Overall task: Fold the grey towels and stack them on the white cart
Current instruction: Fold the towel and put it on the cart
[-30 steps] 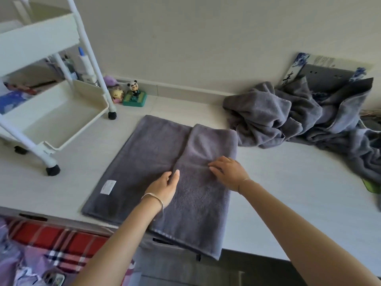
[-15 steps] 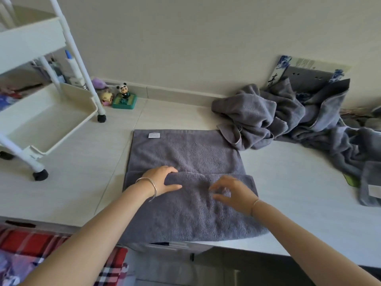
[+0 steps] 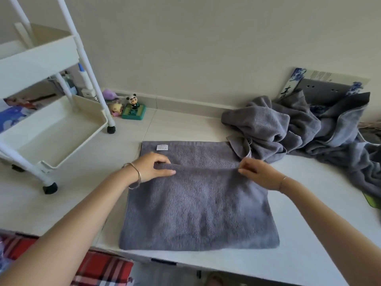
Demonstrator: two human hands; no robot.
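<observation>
Head view: both hands (image 3: pixel 153 168) (image 3: pixel 258 174) pinching grey towel (image 3: pixel 198 209) fold edge.

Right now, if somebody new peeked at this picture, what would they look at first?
Probably the big grey towel lying flat in the middle of the white table, with the left hand and right hand each pinching its folded top edge. Next, the crumpled heap of grey towels at the back right. Then the white cart on the left, with a little panda toy beside it by the wall.
</observation>
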